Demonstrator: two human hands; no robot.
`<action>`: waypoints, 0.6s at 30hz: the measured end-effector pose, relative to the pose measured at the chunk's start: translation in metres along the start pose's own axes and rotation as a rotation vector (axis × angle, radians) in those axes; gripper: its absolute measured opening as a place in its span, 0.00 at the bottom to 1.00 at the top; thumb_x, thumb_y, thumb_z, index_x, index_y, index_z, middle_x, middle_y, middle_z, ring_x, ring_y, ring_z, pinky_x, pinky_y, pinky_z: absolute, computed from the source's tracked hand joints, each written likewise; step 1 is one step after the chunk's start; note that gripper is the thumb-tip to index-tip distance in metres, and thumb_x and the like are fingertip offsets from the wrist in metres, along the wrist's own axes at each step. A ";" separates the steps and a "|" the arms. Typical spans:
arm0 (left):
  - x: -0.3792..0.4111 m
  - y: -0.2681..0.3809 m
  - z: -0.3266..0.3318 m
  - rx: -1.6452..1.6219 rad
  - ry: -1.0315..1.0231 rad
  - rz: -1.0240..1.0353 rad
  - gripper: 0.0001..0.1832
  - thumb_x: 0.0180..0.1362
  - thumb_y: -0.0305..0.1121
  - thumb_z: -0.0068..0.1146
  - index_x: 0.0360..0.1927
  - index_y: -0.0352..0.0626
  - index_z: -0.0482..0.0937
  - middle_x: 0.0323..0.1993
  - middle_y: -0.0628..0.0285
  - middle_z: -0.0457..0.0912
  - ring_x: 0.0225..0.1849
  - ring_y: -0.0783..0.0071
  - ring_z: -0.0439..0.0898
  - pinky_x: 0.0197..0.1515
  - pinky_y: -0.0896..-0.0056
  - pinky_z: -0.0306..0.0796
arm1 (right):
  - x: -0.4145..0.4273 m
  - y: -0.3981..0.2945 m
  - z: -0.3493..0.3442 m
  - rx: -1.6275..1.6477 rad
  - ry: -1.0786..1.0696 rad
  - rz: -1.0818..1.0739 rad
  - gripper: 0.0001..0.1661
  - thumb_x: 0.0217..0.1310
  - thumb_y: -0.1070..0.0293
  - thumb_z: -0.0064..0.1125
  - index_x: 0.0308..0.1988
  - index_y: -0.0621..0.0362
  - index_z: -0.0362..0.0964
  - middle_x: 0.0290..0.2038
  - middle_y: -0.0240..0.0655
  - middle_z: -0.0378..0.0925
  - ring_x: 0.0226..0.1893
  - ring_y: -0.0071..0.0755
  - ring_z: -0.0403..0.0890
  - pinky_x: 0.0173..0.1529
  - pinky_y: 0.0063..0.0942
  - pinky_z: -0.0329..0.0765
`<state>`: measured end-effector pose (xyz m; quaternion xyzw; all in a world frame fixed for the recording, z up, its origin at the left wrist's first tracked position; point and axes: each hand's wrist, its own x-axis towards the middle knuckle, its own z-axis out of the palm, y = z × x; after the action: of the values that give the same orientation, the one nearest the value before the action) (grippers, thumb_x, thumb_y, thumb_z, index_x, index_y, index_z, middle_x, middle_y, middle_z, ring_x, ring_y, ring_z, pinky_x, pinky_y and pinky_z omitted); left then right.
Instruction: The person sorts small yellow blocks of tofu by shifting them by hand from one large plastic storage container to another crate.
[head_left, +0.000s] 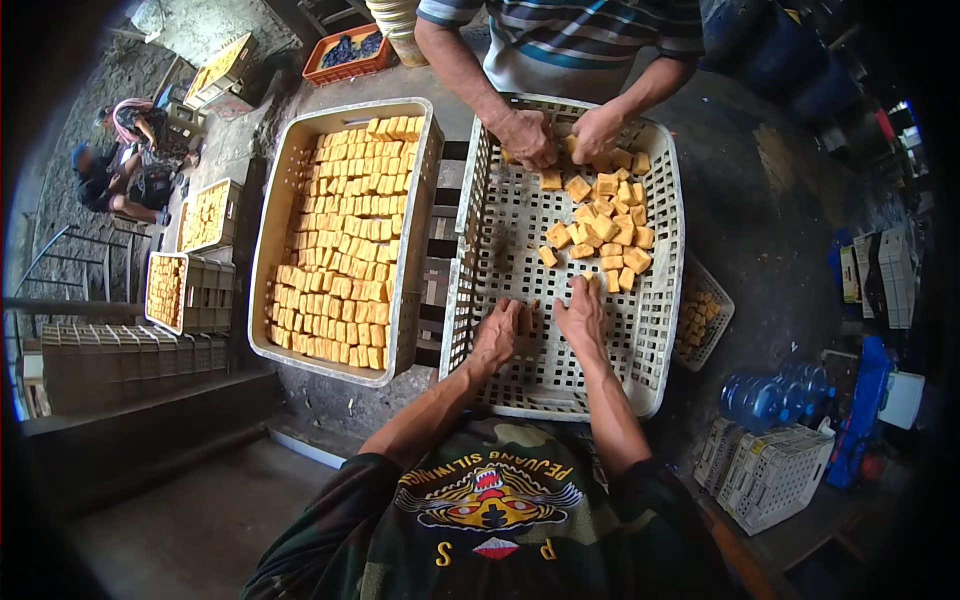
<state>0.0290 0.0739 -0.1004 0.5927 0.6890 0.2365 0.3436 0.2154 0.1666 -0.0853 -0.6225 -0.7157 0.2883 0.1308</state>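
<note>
Before me stands a perforated plastic crate with loose fried tofu cubes heaped toward its right side. My left hand is inside the crate near its left wall, fingers curled beside a brownish piece; whether it grips that piece is unclear. My right hand reaches in below the heap, its fingertips at a tofu cube that they partly hide. A crate to the left holds tofu cubes in close rows. Across from me, a co-worker's two hands touch cubes at the far end of the perforated crate.
Dark slats bridge the two crates. A smaller crate of tofu sits lower at the right, near stacked crates and water jugs. More filled crates stand at left, with two seated people beyond. An orange crate lies behind.
</note>
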 end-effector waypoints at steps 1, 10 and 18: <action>-0.001 0.001 -0.004 -0.010 -0.036 -0.006 0.22 0.62 0.26 0.64 0.59 0.49 0.77 0.53 0.46 0.77 0.51 0.41 0.86 0.50 0.47 0.84 | -0.004 -0.020 -0.011 -0.183 0.116 -0.039 0.32 0.63 0.59 0.76 0.61 0.49 0.70 0.54 0.52 0.82 0.42 0.62 0.87 0.51 0.54 0.84; 0.005 0.029 -0.005 0.119 -0.060 -0.129 0.24 0.54 0.40 0.73 0.53 0.48 0.78 0.49 0.51 0.79 0.54 0.43 0.83 0.54 0.43 0.82 | 0.020 0.026 -0.016 -0.257 0.140 0.176 0.22 0.73 0.57 0.68 0.57 0.53 0.68 0.30 0.51 0.87 0.33 0.65 0.90 0.36 0.59 0.82; 0.002 0.034 -0.014 0.030 -0.048 0.024 0.32 0.54 0.44 0.79 0.58 0.47 0.76 0.55 0.50 0.78 0.55 0.44 0.84 0.55 0.44 0.83 | -0.011 0.017 0.013 0.249 -0.194 0.207 0.24 0.66 0.44 0.69 0.39 0.55 0.89 0.35 0.48 0.90 0.36 0.53 0.91 0.46 0.46 0.85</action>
<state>0.0402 0.0838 -0.0664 0.6116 0.6768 0.2157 0.3483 0.2240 0.1540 -0.1034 -0.6411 -0.6157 0.4454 0.1068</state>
